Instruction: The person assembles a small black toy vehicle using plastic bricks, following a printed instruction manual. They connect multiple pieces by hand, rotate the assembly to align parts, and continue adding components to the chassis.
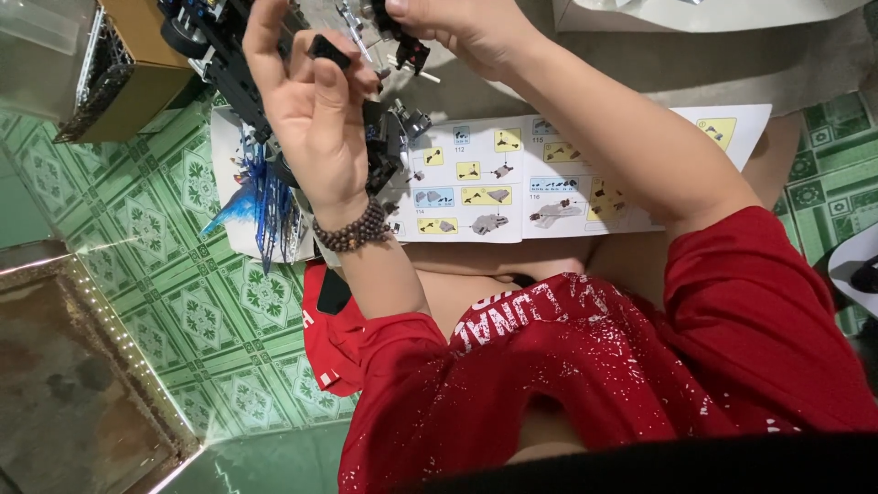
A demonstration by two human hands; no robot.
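A seated person in red raises both hands over an open booklet [549, 178]. The left hand [311, 110] pinches a small black brick [327, 49] between thumb and fingers. The right hand [462, 32], just beside it, grips a dark brick model [402, 41]. Below the left fingers lie blue spiky parts [261, 197] on the green tiled floor [183, 302].
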